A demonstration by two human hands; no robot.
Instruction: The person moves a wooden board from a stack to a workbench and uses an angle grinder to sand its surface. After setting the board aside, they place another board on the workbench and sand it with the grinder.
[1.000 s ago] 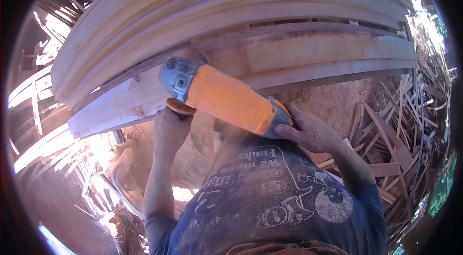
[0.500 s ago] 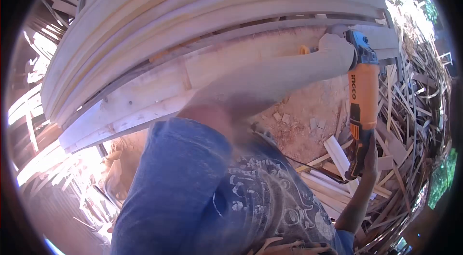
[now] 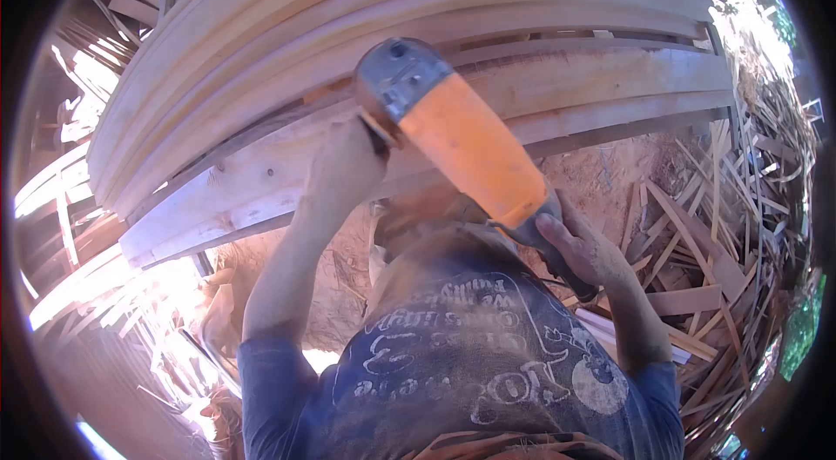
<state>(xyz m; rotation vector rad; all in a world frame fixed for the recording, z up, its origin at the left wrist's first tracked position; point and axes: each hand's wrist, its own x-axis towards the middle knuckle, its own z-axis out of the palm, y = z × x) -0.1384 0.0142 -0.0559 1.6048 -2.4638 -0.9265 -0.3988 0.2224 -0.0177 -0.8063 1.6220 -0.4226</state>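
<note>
An orange angle grinder (image 3: 466, 142) with a grey head is held against a stack of long curved wooden planks (image 3: 435, 16). My left hand (image 3: 344, 168) grips the side of the grinder's head, close under the planks. My right hand (image 3: 583, 247) is wrapped around the rear end of the orange body, lower right. The grey head touches the lower planks (image 3: 610, 86) near the middle of the stack. The grinding disc is hidden behind the head and my left hand. My dusty blue printed shirt (image 3: 470, 355) fills the bottom of the view.
A heap of thin wood offcuts (image 3: 723, 199) lies on the ground to the right. Reddish sawdust (image 3: 601, 173) covers the ground under the planks. More slats and bright sunlit scraps (image 3: 96, 286) lie at the left.
Half a second ago the grinder was far to the right, upright, with my left arm stretched across. It has swung back left to the middle of the planks, both hands still on it.
</note>
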